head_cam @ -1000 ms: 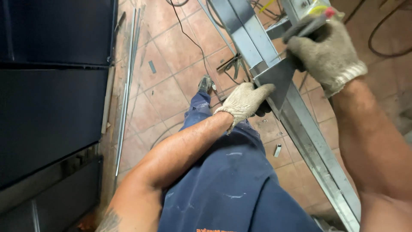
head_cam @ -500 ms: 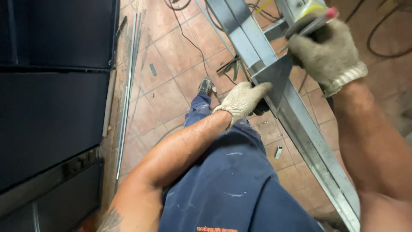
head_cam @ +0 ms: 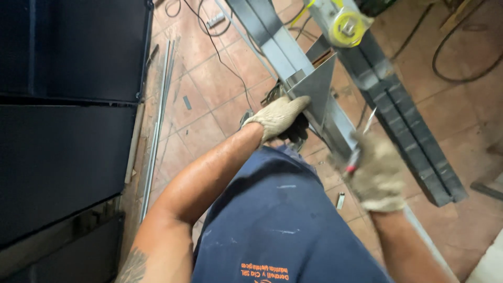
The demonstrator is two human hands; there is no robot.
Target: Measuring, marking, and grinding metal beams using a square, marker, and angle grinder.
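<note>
Since a second ago, the right hand (head_cam: 374,175) has dropped from the far end of the work to the near side, and its blur suggests it is moving even now. It is closing around a thin tool with a red grip (head_cam: 360,147), whose kind I cannot make out. The left hand (head_cam: 277,118), gloved like the right, is staying put, fingers curled over the near edge of a grey triangular metal plate (head_cam: 317,86) and pressing it against the long steel channel (head_cam: 293,57). By the look of it, the plate is being steadied against the channel for marking or fixing; the next move calls for keeping the left hand firm. Beyond the right hand, a yellow tape measure (head_cam: 347,23) is sitting on a darker rail (head_cam: 408,126).
</note>
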